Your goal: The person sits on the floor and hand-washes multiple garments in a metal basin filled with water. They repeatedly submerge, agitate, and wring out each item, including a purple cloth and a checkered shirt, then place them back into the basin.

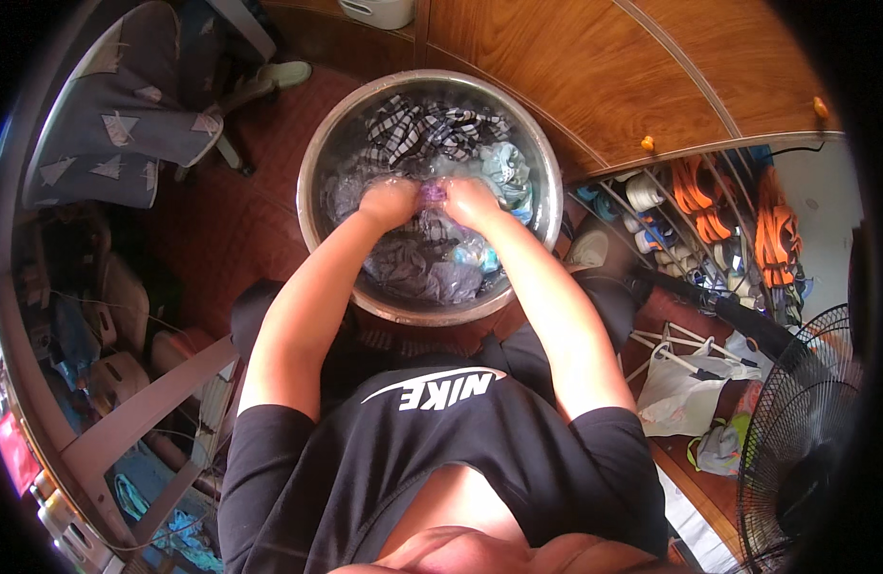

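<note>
A round metal basin (316, 136) holds water and wet clothes. My left hand (391, 201) and my right hand (470, 201) are close together over its middle, both closed on a small purple cloth (433, 192) bunched between them. Behind them lies a black-and-white checked cloth (405, 133). A pale blue-green cloth (509, 168) is beside the basin's right wall. Dark grey cloth (412, 269) is heaped at the near side, with a light blue piece (477, 255) next to it. The fingertips are hidden by the cloth and water.
Wooden cabinet doors (556, 64) stand beyond the basin. On the right are a shoe rack (685, 222), orange straps (775, 237), a white bag (678, 394) and a black fan (807, 445). A chair with a patterned grey cover (118, 129) stands at the left.
</note>
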### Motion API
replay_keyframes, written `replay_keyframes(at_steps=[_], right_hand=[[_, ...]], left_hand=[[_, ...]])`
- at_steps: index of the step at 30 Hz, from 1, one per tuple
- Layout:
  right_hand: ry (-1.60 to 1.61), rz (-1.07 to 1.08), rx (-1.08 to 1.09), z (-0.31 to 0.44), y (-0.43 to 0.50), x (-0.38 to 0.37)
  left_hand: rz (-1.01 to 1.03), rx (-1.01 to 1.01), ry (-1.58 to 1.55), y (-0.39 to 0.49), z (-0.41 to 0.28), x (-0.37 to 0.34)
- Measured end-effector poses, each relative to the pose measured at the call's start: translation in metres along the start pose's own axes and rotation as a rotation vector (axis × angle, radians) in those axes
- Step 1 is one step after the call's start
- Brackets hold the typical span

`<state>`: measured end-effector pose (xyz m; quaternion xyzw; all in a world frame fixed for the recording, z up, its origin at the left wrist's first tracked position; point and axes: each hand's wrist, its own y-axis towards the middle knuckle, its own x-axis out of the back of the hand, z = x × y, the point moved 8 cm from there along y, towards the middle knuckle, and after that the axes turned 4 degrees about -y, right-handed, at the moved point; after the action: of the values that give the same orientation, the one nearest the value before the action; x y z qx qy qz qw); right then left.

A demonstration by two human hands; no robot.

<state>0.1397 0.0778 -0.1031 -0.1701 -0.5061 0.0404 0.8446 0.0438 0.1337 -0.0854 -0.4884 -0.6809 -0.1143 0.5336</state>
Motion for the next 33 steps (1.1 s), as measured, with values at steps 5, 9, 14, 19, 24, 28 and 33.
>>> replay_keyframes(at_steps=[5, 9, 14, 19, 24, 28, 33], right_hand=[[0.13, 0.026, -0.023, 0.005, -0.024, 0.051], [-0.186, -0.313, 0.095, 0.027, -0.053, 0.098], [-0.335, -0.447, 0.148, 0.046, -0.068, 0.094], [-0.282, -0.379, 0.194, 0.041, -0.089, 0.072], [-0.167, -0.328, 0.091, 0.031, -0.073, 0.037], [-0.315, -0.293, 0.061, 0.022, -0.049, 0.011], [-0.306, -0.234, 0.088, 0.018, -0.021, -0.003]], left_hand=[[-0.173, -0.071, -0.121, -0.023, -0.008, 0.056], [-0.442, -0.18, -0.127, -0.053, -0.018, 0.095], [-0.362, -0.235, 0.116, -0.071, -0.025, 0.084], [-0.595, -0.354, 0.185, -0.092, -0.033, 0.086], [-0.371, -0.193, -0.042, -0.066, -0.028, 0.042], [-0.286, -0.093, 0.026, -0.042, -0.015, 0.005], [-0.179, -0.096, 0.134, -0.006, -0.006, -0.016]])
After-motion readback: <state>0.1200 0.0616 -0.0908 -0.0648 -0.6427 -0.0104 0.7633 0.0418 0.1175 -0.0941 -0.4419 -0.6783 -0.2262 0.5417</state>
